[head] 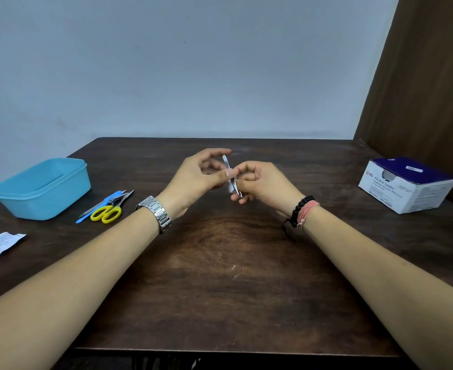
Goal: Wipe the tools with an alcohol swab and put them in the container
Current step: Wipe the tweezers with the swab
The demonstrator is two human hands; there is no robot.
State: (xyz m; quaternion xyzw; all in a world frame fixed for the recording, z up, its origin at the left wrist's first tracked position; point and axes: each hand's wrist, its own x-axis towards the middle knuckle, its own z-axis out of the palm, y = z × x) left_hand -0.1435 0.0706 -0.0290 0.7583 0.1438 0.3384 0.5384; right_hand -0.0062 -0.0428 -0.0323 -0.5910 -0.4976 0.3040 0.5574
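Observation:
Over the middle of the table both hands meet on a small slim silver tool (232,180), held nearly upright. My right hand (262,182) grips its lower end with curled fingers. My left hand (201,177) pinches its middle between thumb and fingers; whether a swab lies under the thumb I cannot tell. A light blue container (41,188) stands open at the left. Beside it lie yellow-handled scissors (106,213), a blue-handled tool (97,206) and small metal tools (121,197).
A white and purple box of alcohol swabs (406,185) stands at the right, close to a brown wall panel. A torn white packet (1,245) lies near the table's left edge. The dark wooden table (225,276) ends at a pale wall.

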